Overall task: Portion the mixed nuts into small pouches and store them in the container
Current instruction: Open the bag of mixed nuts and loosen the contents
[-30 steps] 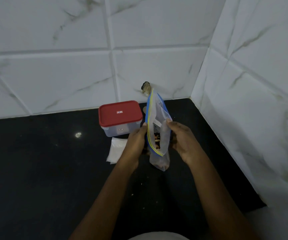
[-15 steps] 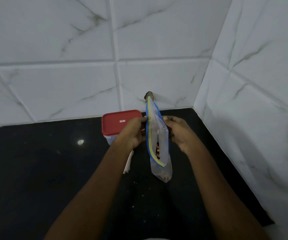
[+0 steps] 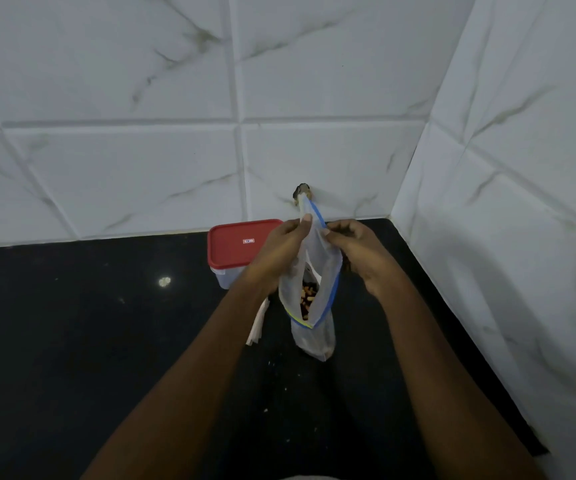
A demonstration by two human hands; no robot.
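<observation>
A clear zip bag (image 3: 314, 271) with a blue and yellow seal stands upright over the black counter, its mouth spread apart. Mixed nuts (image 3: 306, 299) show inside it. My left hand (image 3: 281, 251) pinches the bag's left lip near the top. My right hand (image 3: 355, 251) pinches the right lip opposite. Behind my left hand sits a clear container with a red lid (image 3: 238, 244), lid on. A stack of small white pouches (image 3: 258, 323) lies flat on the counter, mostly hidden by my left forearm.
The black counter (image 3: 71, 341) runs into a corner of white marble-look tiles (image 3: 522, 237) at the back and right. A small dark fitting (image 3: 302, 192) sticks out of the back wall just above the bag. Crumbs dot the counter near me.
Both hands have slid up the bag to its top edge, and the mouth has been pulled wider apart, so the nuts inside now show.
</observation>
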